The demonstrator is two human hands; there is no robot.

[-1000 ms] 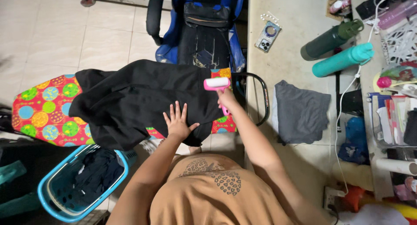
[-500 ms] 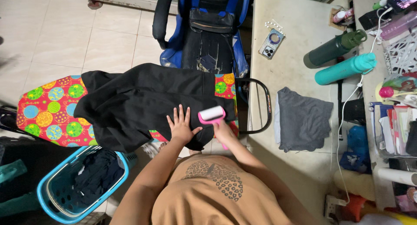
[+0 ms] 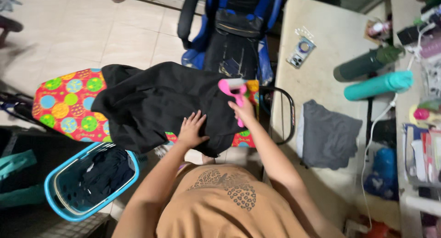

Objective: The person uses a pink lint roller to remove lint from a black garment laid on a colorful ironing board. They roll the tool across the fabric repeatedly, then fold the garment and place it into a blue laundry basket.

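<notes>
Black garment (image 3: 161,105) lies spread over the colourful dotted ironing board (image 3: 69,107) in the middle left of the frame, its long axis running left to right along the board. The left hand (image 3: 192,130) rests flat on the cloth's lower right part, fingers spread wide and holding nothing, only pressing the fabric down. The right hand (image 3: 243,110) sits just to the right of it, closed around the handle of a pink lint roller (image 3: 233,93) whose head lies at the garment's right edge, in the upper part of the cloth. Most of the garment stretches away to the left of both hands, so the left hand is the nearer one to its bulk. A blue laundry basket (image 3: 62,206) with dark clothes stands at lower left. On the counter (image 3: 330,50) at right lies a grey folded cloth (image 3: 328,134).
</notes>
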